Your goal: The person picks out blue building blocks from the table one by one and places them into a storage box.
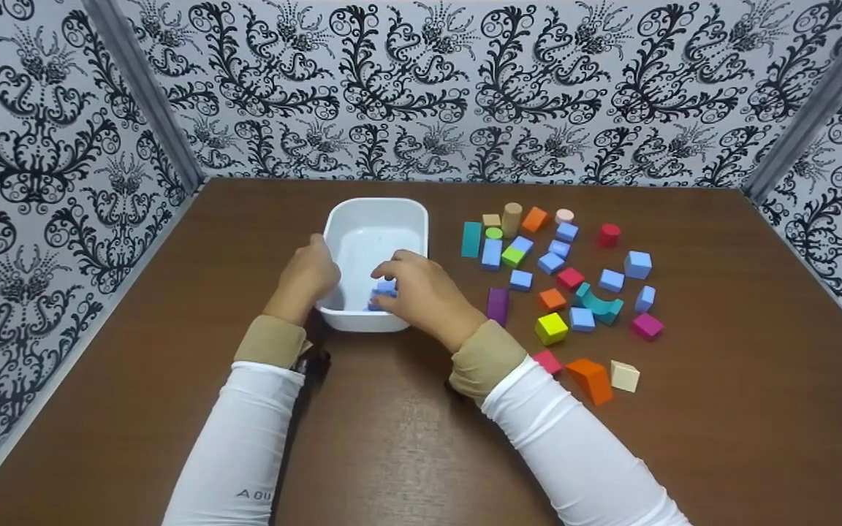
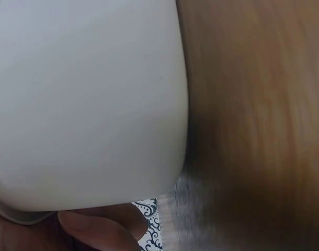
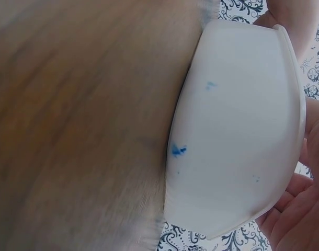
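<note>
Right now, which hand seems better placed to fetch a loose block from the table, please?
Probably the right hand, over the tub and closer to the loose blocks; the left hand grips the tub's left rim.

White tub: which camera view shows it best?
The head view: it shows the white tub from above, with most of its rim and interior. The left wrist view gives only a close, cropped outer wall; the right wrist view shows an outer side with blue marks.
</note>
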A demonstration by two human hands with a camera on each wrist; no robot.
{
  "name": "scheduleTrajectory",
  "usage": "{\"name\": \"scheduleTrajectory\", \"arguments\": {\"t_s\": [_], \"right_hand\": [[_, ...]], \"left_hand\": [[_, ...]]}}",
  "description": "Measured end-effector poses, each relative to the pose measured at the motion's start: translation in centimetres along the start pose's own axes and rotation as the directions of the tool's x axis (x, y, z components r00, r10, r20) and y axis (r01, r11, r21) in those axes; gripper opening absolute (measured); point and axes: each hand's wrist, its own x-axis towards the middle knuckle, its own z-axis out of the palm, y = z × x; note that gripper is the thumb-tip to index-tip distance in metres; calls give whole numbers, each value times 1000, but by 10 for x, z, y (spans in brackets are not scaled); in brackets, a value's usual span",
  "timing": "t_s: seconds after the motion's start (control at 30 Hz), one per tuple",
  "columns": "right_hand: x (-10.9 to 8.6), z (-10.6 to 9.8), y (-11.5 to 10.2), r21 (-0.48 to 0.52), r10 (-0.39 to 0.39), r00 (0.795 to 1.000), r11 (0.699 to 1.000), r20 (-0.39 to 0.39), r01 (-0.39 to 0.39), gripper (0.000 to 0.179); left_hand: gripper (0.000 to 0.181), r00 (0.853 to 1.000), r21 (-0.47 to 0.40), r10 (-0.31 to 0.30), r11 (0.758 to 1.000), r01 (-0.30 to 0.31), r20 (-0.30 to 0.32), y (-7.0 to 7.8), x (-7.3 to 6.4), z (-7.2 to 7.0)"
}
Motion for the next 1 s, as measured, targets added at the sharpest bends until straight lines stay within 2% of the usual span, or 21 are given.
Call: {"name": "scheduleTrajectory", "arguments": {"t_s": [0.23,0.5,0.67,0.83,1.0], "right_hand": [[0,-1,0,13,3,1000,1000,-1,-3,26],[0,0,1,-3,-34,999,999,-14,34,21],[0,0,2,0,-81,996,997,-26,81,20],[0,-5,4,-25,-138,988,990,-75,136,18],[2,-17,8,-10,-97,988,995,-119,96,18]], "left_hand": [[63,1000,-7,-12,1000,12,9,1,0,-1],[64,999,-8,-21,1000,21,27,1,0,-1],[63,999,-1,-25,1000,25,23,1,0,0],[63,999,-8,-24,1000,24,23,1,0,0],[63,1000,-10,-19,1000,19,23,2,0,0]]}}
